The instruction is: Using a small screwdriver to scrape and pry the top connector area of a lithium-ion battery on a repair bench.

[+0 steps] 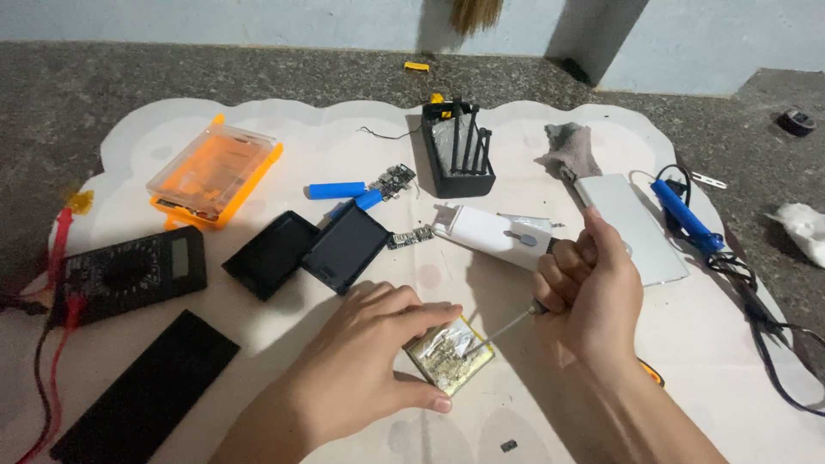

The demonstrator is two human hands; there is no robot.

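Foil-wrapped pouch cell (447,354) lies on the white mat (344,137), near its front edge. Left hand (369,361) pins it, fingers closed on its edges. Right hand (589,288) is fisted round a screwdriver (507,327), tip on the foil. Risk: a slip punctures the cell or jabs the left fingers.

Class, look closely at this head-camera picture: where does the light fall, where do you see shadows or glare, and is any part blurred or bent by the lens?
Head view: soft, even light; the left hand and right hand cast faint shadows on the pale mat; a dark shadow falls on the wall at top; mild glare on the foil-wrapped battery pack and the orange plastic case; focus is sharp throughout, with slight wide-angle bending near the edges.
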